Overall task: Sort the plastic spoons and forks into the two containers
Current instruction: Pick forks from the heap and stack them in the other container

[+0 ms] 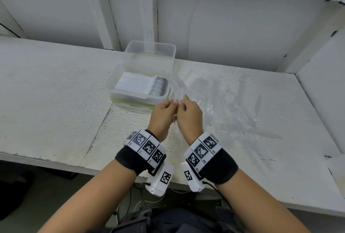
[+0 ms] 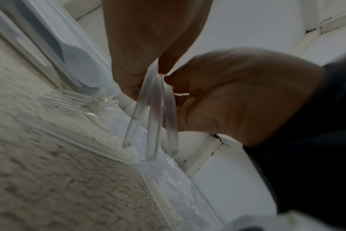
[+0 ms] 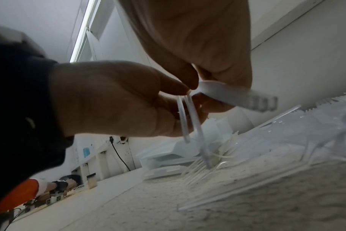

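Both hands are meeting at the centre of the head view, just in front of the near container (image 1: 119,90). The left hand (image 1: 162,113) is pinching the tops of clear cutlery (image 2: 154,112), and the left wrist view is showing three handles hanging down from its fingertips (image 2: 128,87), fanned apart at their lower ends. The right hand (image 1: 189,116) is pinching too: in the right wrist view it is gripping a white fork (image 3: 237,97), tines pointing to the right of the frame, right beside the left hand's bundle. Whether the hanging pieces are spoons or forks, the pictures are not showing.

The near container is sitting mid-frame on the worktop (image 1: 46,92), holding a tidy row of spoons (image 1: 147,85) with bowls to the right. Behind it, toward the top of the frame and touching it, the second container (image 1: 150,51) is standing; its contents are too faint to tell. To the right of the hands, a loose heap of clear cutlery (image 1: 233,105) is lying spread across the worktop.
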